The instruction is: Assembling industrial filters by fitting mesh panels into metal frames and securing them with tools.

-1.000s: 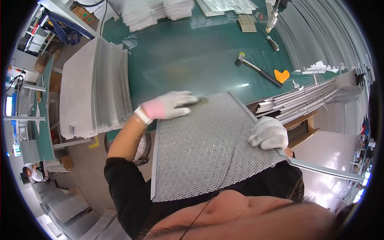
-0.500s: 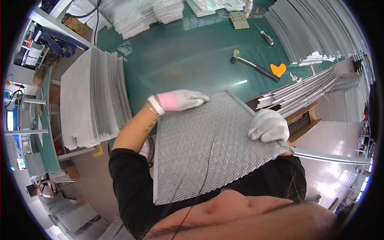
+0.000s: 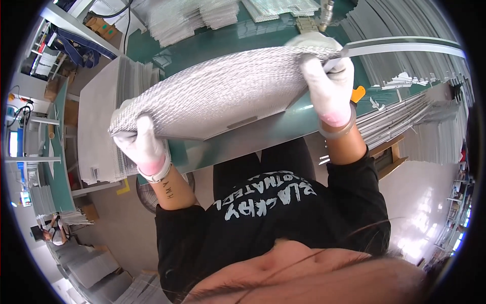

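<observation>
I hold a framed metal mesh panel (image 3: 223, 93) lifted and tipped up over the green table (image 3: 212, 43), its mesh face turned away from me. My left hand (image 3: 142, 144), in a white glove, grips its left corner. My right hand (image 3: 326, 76), also gloved, grips the right corner, together with a long loose metal frame strip (image 3: 405, 46) that sticks out to the right.
A tall stack of mesh panels (image 3: 116, 111) stands at the table's left. More mesh sheets (image 3: 197, 15) lie at the far edge. Bundles of metal strips (image 3: 405, 121) fill the right side, near an orange heart-shaped piece (image 3: 358, 92). Another person (image 3: 50, 230) works far left.
The panel lay flat against my body; now both hands have swung it up and over above the table. My left hand moved from its far edge to its left corner. The hammer is hidden.
</observation>
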`<state>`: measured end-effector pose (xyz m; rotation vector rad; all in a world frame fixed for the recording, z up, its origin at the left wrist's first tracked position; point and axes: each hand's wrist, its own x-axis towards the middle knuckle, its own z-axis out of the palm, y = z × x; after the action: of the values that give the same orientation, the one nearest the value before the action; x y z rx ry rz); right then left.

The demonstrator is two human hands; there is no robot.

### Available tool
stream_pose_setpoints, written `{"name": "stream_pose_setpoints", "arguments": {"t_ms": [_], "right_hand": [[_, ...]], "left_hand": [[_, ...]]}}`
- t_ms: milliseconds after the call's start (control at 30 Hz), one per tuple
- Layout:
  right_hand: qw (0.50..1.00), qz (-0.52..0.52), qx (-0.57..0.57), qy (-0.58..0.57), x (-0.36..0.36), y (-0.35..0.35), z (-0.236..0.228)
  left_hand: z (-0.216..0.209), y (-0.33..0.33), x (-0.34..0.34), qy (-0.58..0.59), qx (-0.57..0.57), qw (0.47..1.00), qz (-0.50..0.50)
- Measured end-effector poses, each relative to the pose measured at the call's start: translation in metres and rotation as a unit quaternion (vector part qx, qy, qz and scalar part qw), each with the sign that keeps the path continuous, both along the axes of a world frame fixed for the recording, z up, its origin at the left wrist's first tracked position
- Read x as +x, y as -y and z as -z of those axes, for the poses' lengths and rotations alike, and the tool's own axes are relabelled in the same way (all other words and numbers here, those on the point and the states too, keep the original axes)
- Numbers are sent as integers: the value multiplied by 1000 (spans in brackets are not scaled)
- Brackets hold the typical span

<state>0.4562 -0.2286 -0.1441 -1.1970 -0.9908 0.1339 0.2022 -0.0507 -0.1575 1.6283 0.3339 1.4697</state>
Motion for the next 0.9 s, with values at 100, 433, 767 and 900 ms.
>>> {"name": "stream_pose_setpoints", "arguments": {"t_ms": [100,433,767,900], "right_hand": [[995,-1,62,-80,19,2,19],[994,-59,84,-44,17,17,25],[974,-163,115,110,-10,81,43],[963,-227,107,101,-22,93,53]], "left_hand": [[-2,11,16,4,75,995,58],[19,3,6,36,93,982,161],[77,-1,-12,-422,144,763,469],[90,7,-21,-491,226,713,447]]}}
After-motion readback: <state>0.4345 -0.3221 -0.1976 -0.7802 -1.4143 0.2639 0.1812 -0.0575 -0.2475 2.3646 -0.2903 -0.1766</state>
